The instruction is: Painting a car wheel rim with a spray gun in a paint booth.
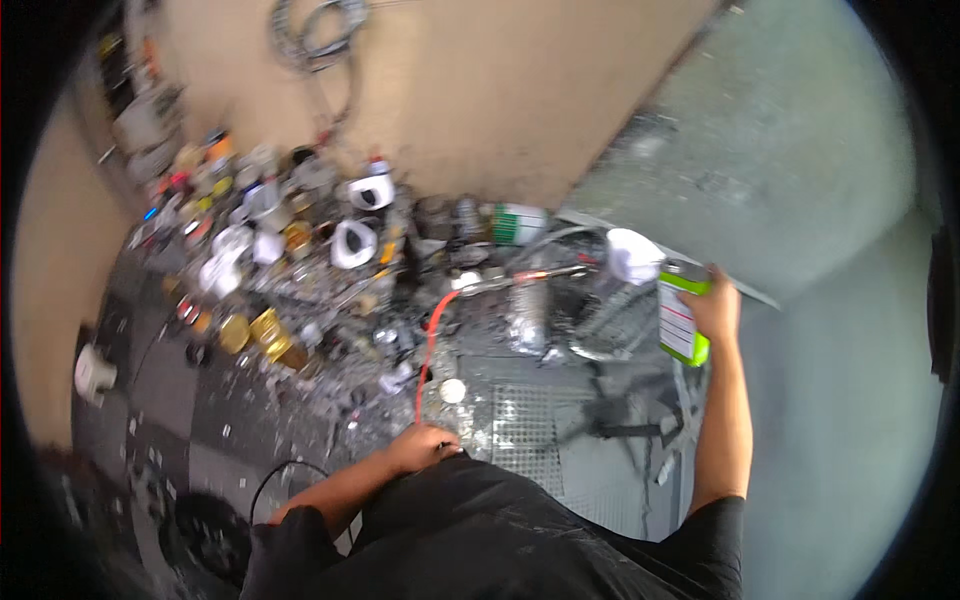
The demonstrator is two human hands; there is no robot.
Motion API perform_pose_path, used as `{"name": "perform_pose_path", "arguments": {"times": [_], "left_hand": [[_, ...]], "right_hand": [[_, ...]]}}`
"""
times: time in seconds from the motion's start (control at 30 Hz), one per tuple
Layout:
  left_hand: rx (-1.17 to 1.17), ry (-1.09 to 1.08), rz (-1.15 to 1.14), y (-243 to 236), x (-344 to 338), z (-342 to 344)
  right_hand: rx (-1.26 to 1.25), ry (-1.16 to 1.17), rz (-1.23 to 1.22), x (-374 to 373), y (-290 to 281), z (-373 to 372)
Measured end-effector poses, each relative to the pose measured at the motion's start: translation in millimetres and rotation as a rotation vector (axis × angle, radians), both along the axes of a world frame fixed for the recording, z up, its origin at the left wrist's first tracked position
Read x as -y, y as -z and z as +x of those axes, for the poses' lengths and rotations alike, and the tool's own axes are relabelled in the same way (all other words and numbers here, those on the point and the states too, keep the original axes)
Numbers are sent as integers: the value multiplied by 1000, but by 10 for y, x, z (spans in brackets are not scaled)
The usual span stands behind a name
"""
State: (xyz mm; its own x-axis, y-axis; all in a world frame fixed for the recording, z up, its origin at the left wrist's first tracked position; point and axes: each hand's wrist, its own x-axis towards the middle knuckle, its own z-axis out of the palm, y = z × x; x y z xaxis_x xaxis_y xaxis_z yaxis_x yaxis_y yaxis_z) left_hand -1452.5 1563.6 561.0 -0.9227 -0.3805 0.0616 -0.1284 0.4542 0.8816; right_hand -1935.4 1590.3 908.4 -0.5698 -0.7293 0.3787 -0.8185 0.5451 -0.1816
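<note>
My right hand [716,308] is wrapped round a rectangular bright-green can [682,330] with a white label, held out at the right. Just left of the can's top is a white cup [632,257]. My left hand [422,448] rests at the front of my dark shirt, fingers curled in. A small dark bit shows at its fingertips, but what it grips, if anything, is hidden. A red hose [432,335] runs down to just above this hand, from a metal spray tool [490,284] on the cluttered bench.
Cups, bottles and tins crowd the bench at the left, among them an amber container [270,335] and a white cup [353,245]. A green-and-white can [519,224] lies farther back. A metal grid [527,425] is in front of me. Coiled cable [322,30] hangs on the wall.
</note>
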Motion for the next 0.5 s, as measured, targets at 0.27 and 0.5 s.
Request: {"name": "perform_pose_path", "arguments": {"times": [0.27, 0.5], "left_hand": [[581, -512, 192, 711, -1394, 1308], [598, -904, 581, 635, -2875, 2019]], "right_hand": [[654, -306, -471, -572, 738, -163], [707, -494, -342, -1087, 1469, 556]]}}
